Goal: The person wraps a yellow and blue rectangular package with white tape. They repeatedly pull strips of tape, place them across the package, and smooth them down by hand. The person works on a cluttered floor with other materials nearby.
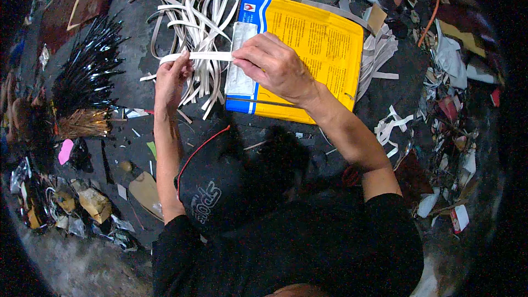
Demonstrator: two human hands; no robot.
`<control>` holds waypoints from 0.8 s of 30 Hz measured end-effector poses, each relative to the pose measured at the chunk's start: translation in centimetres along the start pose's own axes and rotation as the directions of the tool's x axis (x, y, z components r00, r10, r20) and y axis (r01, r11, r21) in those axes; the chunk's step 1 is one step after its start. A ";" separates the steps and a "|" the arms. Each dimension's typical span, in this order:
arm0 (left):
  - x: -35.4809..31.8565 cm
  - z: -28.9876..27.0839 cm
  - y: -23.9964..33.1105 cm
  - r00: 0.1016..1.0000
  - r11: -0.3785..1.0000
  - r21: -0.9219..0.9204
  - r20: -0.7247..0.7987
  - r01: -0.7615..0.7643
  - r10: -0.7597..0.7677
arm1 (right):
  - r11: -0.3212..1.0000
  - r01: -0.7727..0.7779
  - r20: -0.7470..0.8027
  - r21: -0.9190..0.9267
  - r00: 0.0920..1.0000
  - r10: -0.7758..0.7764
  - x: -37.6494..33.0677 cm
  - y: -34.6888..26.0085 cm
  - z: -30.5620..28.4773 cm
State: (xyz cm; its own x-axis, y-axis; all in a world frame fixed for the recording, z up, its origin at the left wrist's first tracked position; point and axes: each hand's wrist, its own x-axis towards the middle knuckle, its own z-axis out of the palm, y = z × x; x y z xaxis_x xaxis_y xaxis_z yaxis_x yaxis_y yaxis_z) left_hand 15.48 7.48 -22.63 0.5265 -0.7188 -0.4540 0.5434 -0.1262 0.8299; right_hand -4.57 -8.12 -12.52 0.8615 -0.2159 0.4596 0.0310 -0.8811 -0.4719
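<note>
A pale, flat strip [198, 55] is stretched level between both hands, just left of the yellow sack [313, 44] with its blue edge. The left hand [171, 77] pinches the strip's left end; the right hand [272, 66] pinches the other end, fingers closed on it over the sack's silvery flap [239, 71]. This looks like sorting or measuring one strip; next likely calls for keeping it taut. Beyond the sack's left edge lies a loose heap of similar strips [192, 16], limp and curling; farther left, a bundle of thin dark sticks [88, 71].

Wore black short-sleeved top; forearms bare; left hand [171, 80] and right hand [273, 66] ungloved, no rings or watch seen.
</note>
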 end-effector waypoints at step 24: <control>-4.5 10.0 1.8 0.933 0.882 0.312 0.049 -0.354 0.357 | 0.976 -0.194 -0.010 0.097 0.981 0.196 -1.1 -2.6 -1.6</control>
State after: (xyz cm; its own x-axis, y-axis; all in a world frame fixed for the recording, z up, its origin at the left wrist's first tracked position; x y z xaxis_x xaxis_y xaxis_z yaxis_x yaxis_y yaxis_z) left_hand 7.51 3.70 -15.88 0.6534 -0.7488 -0.1114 0.0891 -0.0701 0.9936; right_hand -6.39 -6.24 -10.60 0.8458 -0.3887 0.3654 -0.0880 -0.7772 -0.6231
